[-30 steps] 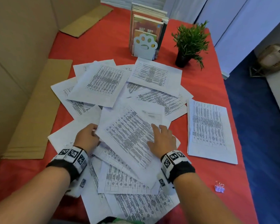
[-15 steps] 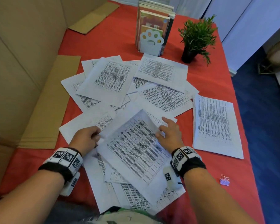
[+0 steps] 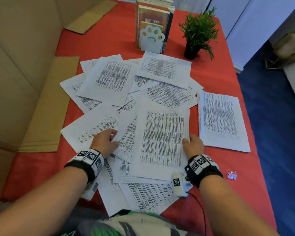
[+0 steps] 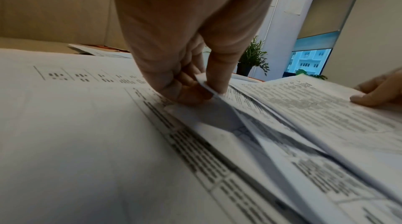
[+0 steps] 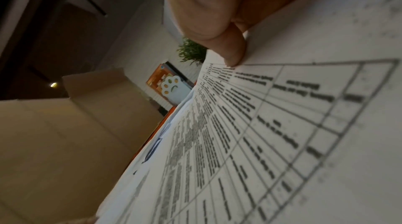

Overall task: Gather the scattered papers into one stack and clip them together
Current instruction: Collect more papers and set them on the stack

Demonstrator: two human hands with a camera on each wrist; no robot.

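Observation:
Several printed white sheets lie scattered and overlapping on the red table (image 3: 109, 40). My right hand (image 3: 192, 143) grips the right edge of the top sheet (image 3: 162, 138), thumb on top; the right wrist view shows that thumb (image 5: 232, 52) pressing the sheet (image 5: 282, 124). My left hand (image 3: 107, 140) pinches the edge of a sheet lower in the pile (image 3: 126, 138); in the left wrist view the thumb and fingers (image 4: 195, 88) hold the curled paper edge (image 4: 208, 88). A neat stack of sheets (image 3: 220, 120) lies to the right. A small lilac binder clip (image 3: 232, 174) lies at the near right.
A paw-shaped bookend (image 3: 152, 40) with books stands at the far centre, a potted green plant (image 3: 197, 33) beside it. Flat cardboard (image 3: 46, 108) lies along the left edge, with cardboard walls (image 3: 15, 57) beyond. The table's right edge drops to blue floor (image 3: 271, 133).
The top sheet has turned from slanted to nearly square with me and slid right. My right hand moved from on top of it to its right edge; my left hand stayed on the pile.

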